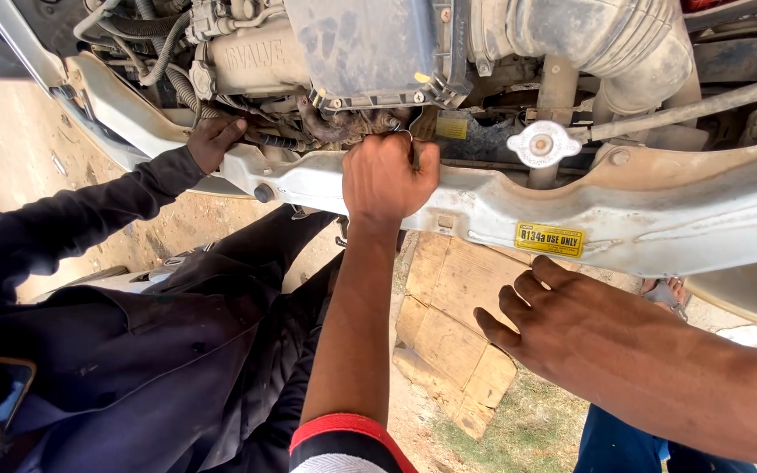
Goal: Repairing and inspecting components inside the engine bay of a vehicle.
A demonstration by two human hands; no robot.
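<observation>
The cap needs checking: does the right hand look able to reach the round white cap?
Probably yes: the right hand is open and empty, and the round white cap sits uncovered just past the white crossmember.

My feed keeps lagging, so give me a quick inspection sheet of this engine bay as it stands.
Surface: white front crossmember, scuffed, yellow label on it.
Job's things: thin metal piece in the fist; round cap beside it.
Clutter: nothing seen.
Hands: left hand clenched at the crossmember's top edge; right hand open below the label.
Cables: ribbed hoses at upper left.
Surroundings: co-worker's hand reaching into the engine; flattened cardboard on dirt ground.
</observation>
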